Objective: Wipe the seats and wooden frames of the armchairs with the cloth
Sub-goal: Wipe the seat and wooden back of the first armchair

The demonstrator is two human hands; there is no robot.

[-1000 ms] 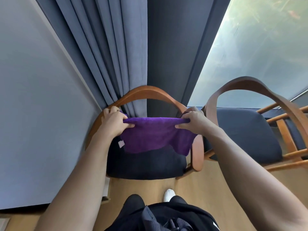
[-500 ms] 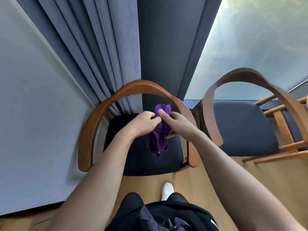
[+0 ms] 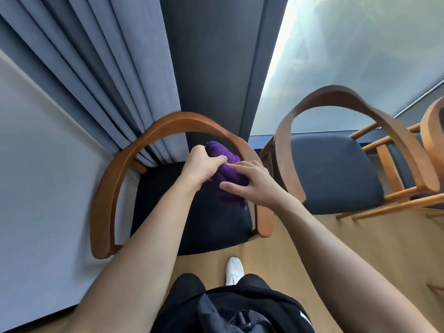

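Left hand (image 3: 204, 164) curls its fingers round the upper end of the bunched purple cloth (image 3: 230, 175); right hand (image 3: 252, 183) rests on the cloth with fingers nearly straight and thumb spread; the bundle runs top to bottom at frame centre, directly over the near armchair's dark seat (image 3: 192, 224), inside its wooden frame (image 3: 115, 179); the second armchair (image 3: 331, 169) stands to the right.
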